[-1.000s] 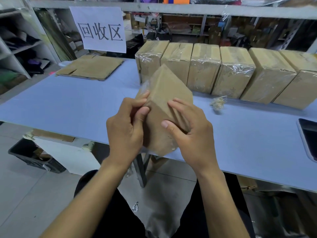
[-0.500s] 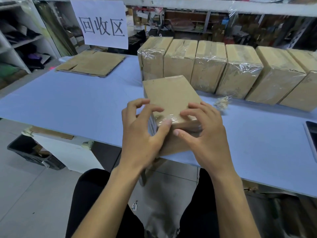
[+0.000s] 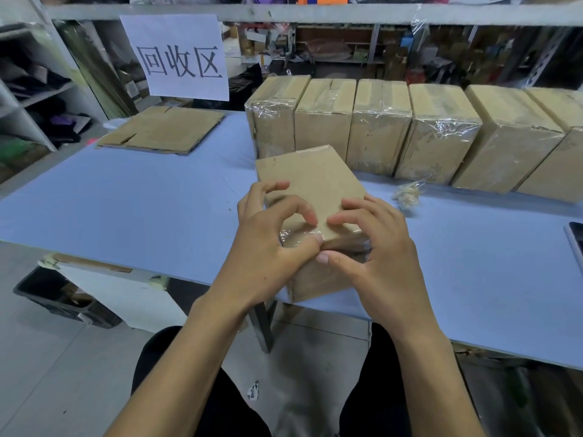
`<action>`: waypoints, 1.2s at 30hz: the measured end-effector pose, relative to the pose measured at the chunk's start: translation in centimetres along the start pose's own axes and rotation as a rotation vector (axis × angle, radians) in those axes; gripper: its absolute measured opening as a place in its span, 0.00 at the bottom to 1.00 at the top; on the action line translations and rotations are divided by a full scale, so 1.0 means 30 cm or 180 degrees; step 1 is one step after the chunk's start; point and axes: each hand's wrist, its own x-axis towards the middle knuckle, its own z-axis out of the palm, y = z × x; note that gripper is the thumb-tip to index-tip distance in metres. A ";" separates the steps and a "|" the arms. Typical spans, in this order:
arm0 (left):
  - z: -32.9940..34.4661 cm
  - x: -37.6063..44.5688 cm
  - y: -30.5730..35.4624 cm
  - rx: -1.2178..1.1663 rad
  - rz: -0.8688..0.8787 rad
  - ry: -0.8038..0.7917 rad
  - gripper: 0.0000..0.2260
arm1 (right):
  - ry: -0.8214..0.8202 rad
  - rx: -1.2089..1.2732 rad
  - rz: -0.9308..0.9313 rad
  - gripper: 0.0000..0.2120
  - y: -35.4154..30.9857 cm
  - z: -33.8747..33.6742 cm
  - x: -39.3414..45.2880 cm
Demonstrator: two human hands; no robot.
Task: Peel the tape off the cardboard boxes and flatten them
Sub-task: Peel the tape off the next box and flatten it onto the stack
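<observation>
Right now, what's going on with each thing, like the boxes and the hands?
Box in hands: closed, tape on its near edge.
Left hand: thumb and finger picking at the tape.
Right hand: fingers steadying the box.
Row of boxes: upright, taped.
Flattened cardboard: lying flat.
Tape wad: crumpled.

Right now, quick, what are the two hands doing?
Left hand: fingers curled, thumb picking at the clear tape on the box.
Right hand: fingers curled, holding the box's near end.
</observation>
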 end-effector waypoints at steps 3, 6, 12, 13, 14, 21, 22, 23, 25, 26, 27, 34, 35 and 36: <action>-0.010 0.008 0.003 0.0064 0.0099 -0.0053 0.07 | 0.0011 -0.0008 -0.0019 0.18 -0.002 0.002 0.002; -0.005 0.004 -0.005 0.0132 0.0201 -0.0057 0.05 | 0.0050 0.0043 -0.0007 0.18 0.000 0.002 -0.002; 0.027 -0.003 -0.014 0.0283 0.0305 0.0007 0.06 | 0.0173 0.0101 0.0006 0.17 0.006 0.011 -0.006; 0.028 -0.004 -0.021 0.0257 0.0346 0.0038 0.06 | 0.0189 0.0104 0.0010 0.17 0.006 0.012 -0.007; 0.028 -0.006 -0.028 0.0226 0.0368 0.0067 0.06 | 0.0198 0.0099 0.0012 0.17 0.007 0.013 -0.008; 0.026 0.006 -0.045 0.0162 0.0330 0.0144 0.05 | 0.0174 0.0156 0.0044 0.18 0.011 0.013 -0.004; 0.026 0.007 -0.046 0.0168 0.0328 0.0122 0.05 | 0.0174 0.0169 0.0043 0.18 0.010 0.013 -0.005; 0.024 0.010 -0.046 0.0175 0.0335 0.0096 0.05 | 0.0183 0.0177 0.0033 0.18 0.010 0.012 -0.004; 0.024 0.015 -0.043 0.0197 0.0324 0.0013 0.05 | 0.0204 0.0197 0.0028 0.17 0.009 0.014 -0.002; 0.028 0.018 -0.042 0.0211 0.0316 -0.0036 0.05 | 0.0213 0.0207 0.0037 0.17 0.009 0.015 -0.001; 0.034 0.021 -0.042 0.0246 0.0327 -0.0079 0.05 | 0.0225 0.0203 0.0038 0.17 0.009 0.015 -0.001; 0.053 0.023 -0.077 0.0393 0.0604 0.0049 0.11 | 0.0275 0.0156 0.0094 0.19 0.006 0.016 -0.003; 0.051 0.019 -0.081 0.0353 0.0596 0.0027 0.10 | 0.0275 0.0153 0.0099 0.19 0.006 0.016 -0.004; 0.050 0.017 -0.084 0.0346 0.0585 0.0013 0.10 | 0.0276 0.0153 0.0098 0.19 0.006 0.015 -0.004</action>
